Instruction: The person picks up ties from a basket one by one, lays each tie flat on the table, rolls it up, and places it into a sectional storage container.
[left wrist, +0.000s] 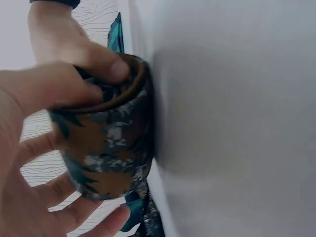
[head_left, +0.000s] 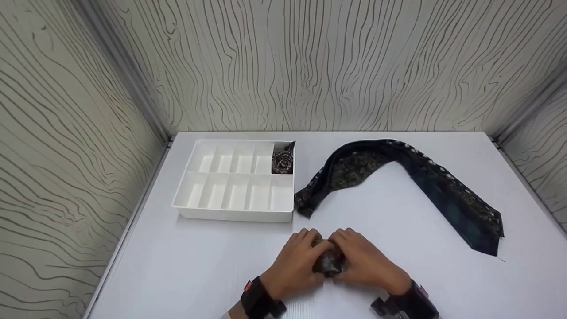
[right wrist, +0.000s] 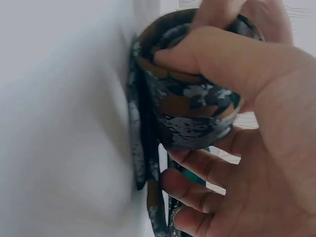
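The chief risk, it seemed, was that the thick roll of dark fabric with brown and grey pattern (head_left: 330, 261) could loosen. If one hand released too early, the outer turn might spring open; if the thumbs pressed too deep, the inner turns might slide out and make the roll uneven. A dark strip showed beside the roll in the right wrist view, but whether it belonged to the roll could not be told; if it did, a snag on it could pull the turns apart.

The left hand (head_left: 297, 263) was closed partway around one side of the roll, its thumb hooked over the rim and its fingers spread along the outside. The right hand (head_left: 365, 261) held the opposite side likewise, with its thumb dipped inside the rim and its fingers bent loosely behind. The roll touched the white counter (head_left: 199, 266), toward its near edge, about midway between left and right edges.

Toward the far left corner stood a white plastic tray with ten compartments (head_left: 239, 215); its far right compartment contained a dark, spiral-rolled fabric piece (head_left: 282, 162). A long dark patterned necktie (head_left: 423, 168) lay in an arch from beside the tray toward the right edge.
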`<state>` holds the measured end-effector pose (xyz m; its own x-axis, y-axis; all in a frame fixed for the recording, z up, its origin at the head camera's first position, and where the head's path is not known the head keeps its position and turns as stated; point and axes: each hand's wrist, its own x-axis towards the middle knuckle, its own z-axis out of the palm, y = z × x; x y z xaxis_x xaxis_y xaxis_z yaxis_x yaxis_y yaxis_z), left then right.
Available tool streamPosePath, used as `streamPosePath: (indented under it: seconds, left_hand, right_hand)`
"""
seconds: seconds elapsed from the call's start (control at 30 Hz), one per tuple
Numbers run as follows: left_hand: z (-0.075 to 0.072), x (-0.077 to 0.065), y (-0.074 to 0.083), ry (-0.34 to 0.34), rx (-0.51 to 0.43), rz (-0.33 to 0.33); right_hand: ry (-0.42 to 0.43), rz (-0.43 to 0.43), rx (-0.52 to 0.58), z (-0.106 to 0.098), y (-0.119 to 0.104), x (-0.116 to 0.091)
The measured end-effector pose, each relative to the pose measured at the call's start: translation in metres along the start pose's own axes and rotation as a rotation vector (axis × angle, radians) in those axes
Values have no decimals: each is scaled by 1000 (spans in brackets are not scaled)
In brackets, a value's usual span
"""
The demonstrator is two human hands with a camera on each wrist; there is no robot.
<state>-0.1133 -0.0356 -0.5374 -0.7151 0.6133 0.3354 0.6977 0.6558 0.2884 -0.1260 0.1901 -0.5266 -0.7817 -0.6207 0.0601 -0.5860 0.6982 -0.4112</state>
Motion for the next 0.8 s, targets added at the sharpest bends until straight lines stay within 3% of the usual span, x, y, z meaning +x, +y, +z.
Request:
streamPosePath:
  seconds: [0.47,0.63,0.7,0.8]
  left_hand:
    - [1,3,3,29,-91,-15]
    - [1,3,2,25,-113,-21]
    - [-1,2,1,4,-165,-34]
    - [-5,0,-2,-25,-316,-93]
  right_hand:
    - [69,-45,82,5,2,-2]
    - [59,-31,111,5,2,-3]
    - [39,-17,148,4,2,-2]
    - [25,14,224,4,3,-2]
